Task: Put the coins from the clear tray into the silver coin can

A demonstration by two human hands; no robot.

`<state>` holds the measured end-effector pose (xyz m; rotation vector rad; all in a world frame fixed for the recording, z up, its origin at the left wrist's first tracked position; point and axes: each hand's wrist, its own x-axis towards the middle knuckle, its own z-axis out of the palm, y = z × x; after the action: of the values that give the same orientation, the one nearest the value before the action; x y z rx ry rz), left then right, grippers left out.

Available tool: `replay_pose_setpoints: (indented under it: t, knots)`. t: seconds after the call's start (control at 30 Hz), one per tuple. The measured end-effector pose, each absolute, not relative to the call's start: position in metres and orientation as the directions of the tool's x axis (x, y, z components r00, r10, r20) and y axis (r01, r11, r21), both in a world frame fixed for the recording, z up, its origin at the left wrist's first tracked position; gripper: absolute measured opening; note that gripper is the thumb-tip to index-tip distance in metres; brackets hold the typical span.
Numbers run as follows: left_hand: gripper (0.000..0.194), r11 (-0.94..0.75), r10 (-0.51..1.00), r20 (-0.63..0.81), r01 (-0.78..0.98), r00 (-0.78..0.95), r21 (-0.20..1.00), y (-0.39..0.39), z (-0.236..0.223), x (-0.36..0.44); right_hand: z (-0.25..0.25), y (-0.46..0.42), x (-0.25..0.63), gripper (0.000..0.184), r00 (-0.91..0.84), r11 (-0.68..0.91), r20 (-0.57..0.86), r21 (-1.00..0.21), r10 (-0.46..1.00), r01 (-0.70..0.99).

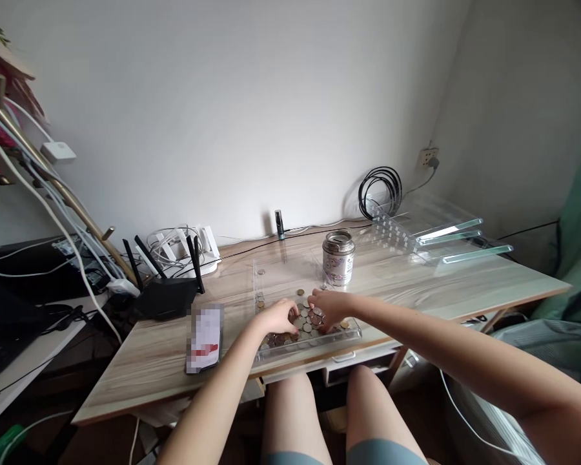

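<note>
Arms nearest; left hand, right hand half-curled over coins in tray, hold unclear; coins remain loose, work apparently unfinished.

Black router; wall socket

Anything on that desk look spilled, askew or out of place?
Nothing obviously spilled or damaged: the coins appear to lie inside the clear tray, and the tin stands upright. One untidy spot is the white cable at the back left of the desk, tangled in a heap, unlike the neatly coiled black cable.
</note>
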<state>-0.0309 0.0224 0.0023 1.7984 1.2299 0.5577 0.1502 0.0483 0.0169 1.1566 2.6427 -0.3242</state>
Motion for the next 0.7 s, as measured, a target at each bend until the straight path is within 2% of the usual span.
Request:
replay_pose_setpoints:
  t: [0.13,0.23,0.37,0.47,0.6,0.7]
  knots:
    - [0.044,-0.065,0.93,-0.129,0.499,0.345,0.864,0.024,-0.006,-0.024,0.015,0.058,0.155,0.071,-0.622,0.604,-0.365,-0.178,0.693,0.777]
    - [0.04,-0.048,0.92,-0.162,0.516,0.356,0.855,0.023,-0.008,-0.02,0.014,0.054,0.156,0.071,-0.608,0.571,-0.358,-0.215,0.709,0.792]
    - [0.023,-0.171,0.878,-0.158,0.605,0.452,0.777,0.017,-0.009,-0.015,0.017,0.042,0.158,0.05,-0.639,0.634,-0.3,-0.127,0.709,0.763]
    - [0.016,-0.241,0.851,-0.173,0.662,0.495,0.71,0.013,-0.009,-0.01,0.02,0.038,0.159,0.042,-0.673,0.678,-0.287,-0.096,0.682,0.729]
    - [0.016,-0.178,0.846,-0.211,0.632,0.489,0.754,0.011,-0.008,-0.007,0.022,0.037,0.161,0.017,-0.721,0.729,-0.348,-0.135,0.6,0.671]
    - [0.016,-0.105,0.823,-0.277,0.613,0.495,0.783,0.011,-0.004,-0.007,0.023,0.035,0.165,0.017,-0.736,0.745,-0.377,-0.156,0.562,0.649]
